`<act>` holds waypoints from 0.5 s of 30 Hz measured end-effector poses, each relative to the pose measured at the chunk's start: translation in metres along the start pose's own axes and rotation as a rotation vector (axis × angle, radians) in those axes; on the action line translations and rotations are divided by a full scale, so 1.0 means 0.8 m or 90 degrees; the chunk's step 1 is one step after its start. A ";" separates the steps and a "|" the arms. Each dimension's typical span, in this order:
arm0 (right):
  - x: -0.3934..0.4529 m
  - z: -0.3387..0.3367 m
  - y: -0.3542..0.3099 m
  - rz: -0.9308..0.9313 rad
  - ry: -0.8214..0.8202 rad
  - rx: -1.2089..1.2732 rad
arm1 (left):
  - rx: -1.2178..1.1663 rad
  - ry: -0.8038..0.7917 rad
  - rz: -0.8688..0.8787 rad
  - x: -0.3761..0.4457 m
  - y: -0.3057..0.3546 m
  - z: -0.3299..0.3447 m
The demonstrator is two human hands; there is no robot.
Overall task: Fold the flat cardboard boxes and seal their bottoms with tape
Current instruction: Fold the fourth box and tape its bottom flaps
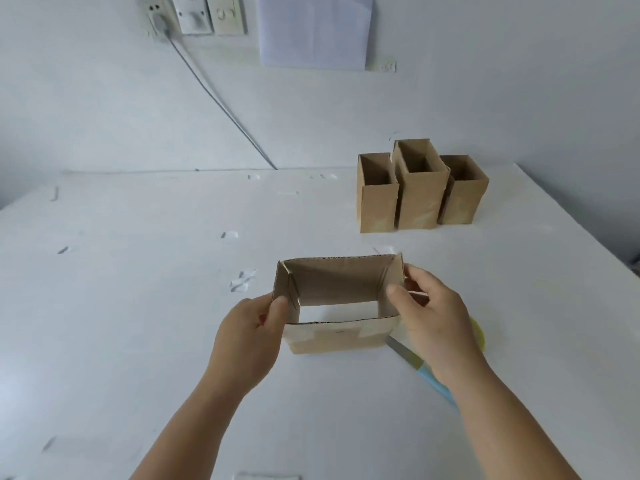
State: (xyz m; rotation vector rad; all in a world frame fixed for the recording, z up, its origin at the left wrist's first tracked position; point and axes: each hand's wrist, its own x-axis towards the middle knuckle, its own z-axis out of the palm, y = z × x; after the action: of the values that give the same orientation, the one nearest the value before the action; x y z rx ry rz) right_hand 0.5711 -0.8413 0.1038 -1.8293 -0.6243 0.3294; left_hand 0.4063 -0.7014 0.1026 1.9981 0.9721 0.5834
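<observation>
The cardboard box [337, 308] sits opened out between your two hands, just below the centre of the white table [138, 306], mouth up. You can see straight through it to white at the bottom, so there's nothing inside. Pale tape patches show on its near wall. Your left hand [254, 327] pinches the box's nine o'clock wall, thumb hooked over the rim. Your right hand [427, 313] grips the three o'clock wall, thumb inside and fingers curled round the outside corner. Up at one o'clock from the box, well apart, three finished boxes [420, 187] stand upright and touching, tops open, each showing only shadow within. Under your right wrist at four o'clock lies a knife with a blue handle [420, 367], and just beside it a yellow roll [479, 336], mostly hidden by your hand. A grey cable [221, 105] runs down the wall at eleven o'clock.
</observation>
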 end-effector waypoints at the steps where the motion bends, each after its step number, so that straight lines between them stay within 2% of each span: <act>1: -0.001 0.000 0.002 0.002 0.005 0.007 | 0.000 0.005 -0.013 -0.006 0.000 -0.002; 8: -0.027 0.015 0.018 -0.006 0.001 0.015 | -0.013 0.054 -0.020 -0.022 -0.002 -0.002; 12: -0.041 0.016 0.031 -0.044 -0.028 0.061 | -0.046 0.065 0.032 -0.033 -0.018 0.003; 15: -0.049 0.017 0.039 -0.091 -0.035 0.001 | -0.036 0.073 0.119 -0.037 -0.036 0.006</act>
State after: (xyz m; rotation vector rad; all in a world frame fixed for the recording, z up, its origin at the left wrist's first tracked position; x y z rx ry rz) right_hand 0.5398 -0.8599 0.0669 -1.7684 -0.7883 0.2844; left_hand 0.3796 -0.7167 0.0745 2.0359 0.8316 0.8259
